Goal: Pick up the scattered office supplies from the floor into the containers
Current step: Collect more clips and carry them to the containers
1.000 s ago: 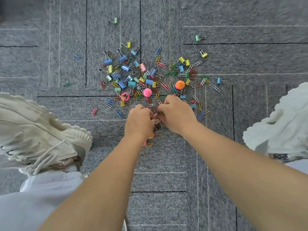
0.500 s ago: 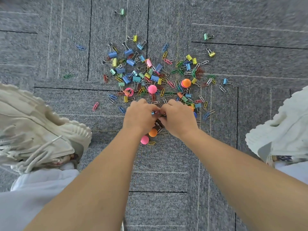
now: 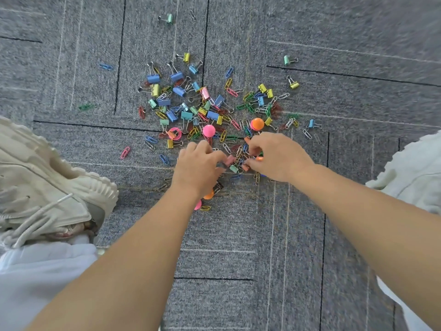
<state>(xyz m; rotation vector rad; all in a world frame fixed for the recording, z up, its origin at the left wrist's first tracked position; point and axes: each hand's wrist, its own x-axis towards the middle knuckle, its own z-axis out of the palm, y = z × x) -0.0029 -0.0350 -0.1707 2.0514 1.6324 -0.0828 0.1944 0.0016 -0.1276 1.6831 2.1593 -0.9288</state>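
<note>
Where the clip pile (image 3: 239,151) lies between grips, left hand (image 3: 198,168) pinching pink binder clip (image 3: 230,160), right hand (image 3: 278,158) pinching clips (image 3: 247,165).

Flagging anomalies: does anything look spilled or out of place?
Yes: a heap of multicoloured metal paper clips and binder clips lies spilled over the grey carpet floor; one mint-green binder clip lies far beyond it.

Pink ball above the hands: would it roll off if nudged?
The pink ball looks round and glossy, so it would probably roll when nudged, and might slip from a pinch. The rough carpet and the clips crowding it would likely stop it soon.
</note>
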